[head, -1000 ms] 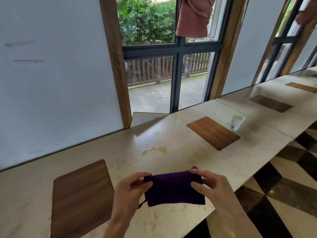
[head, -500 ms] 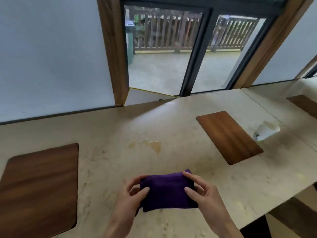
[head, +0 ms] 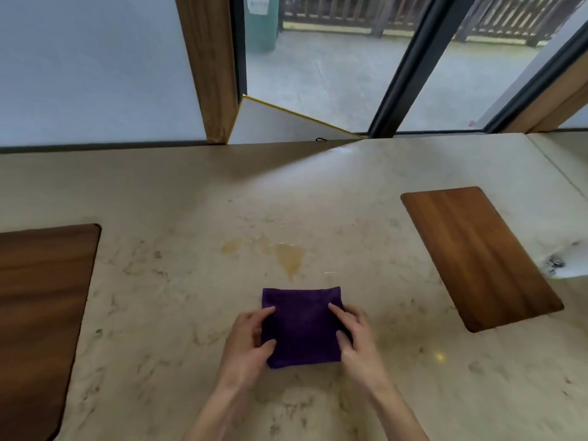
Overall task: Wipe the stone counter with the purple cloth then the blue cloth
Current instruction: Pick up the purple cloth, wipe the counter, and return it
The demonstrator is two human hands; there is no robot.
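Note:
A folded purple cloth (head: 302, 326) is held just above or on the beige stone counter (head: 191, 297), near its front edge. My left hand (head: 248, 345) grips the cloth's left side, thumb and fingers curled onto it. My right hand (head: 356, 335) grips its right side the same way. A yellowish-brown spill (head: 288, 254) lies on the counter just beyond the cloth. No blue cloth is in view.
Wooden inlay panels sit in the counter at the left (head: 41, 313) and right (head: 477, 256). A tipped white cup (head: 563, 261) lies at the right edge. A wall and window frames (head: 210, 68) rise behind the counter.
The view has tilted down toward the counter. Both hands have lowered the purple cloth and brought it closer to the spill.

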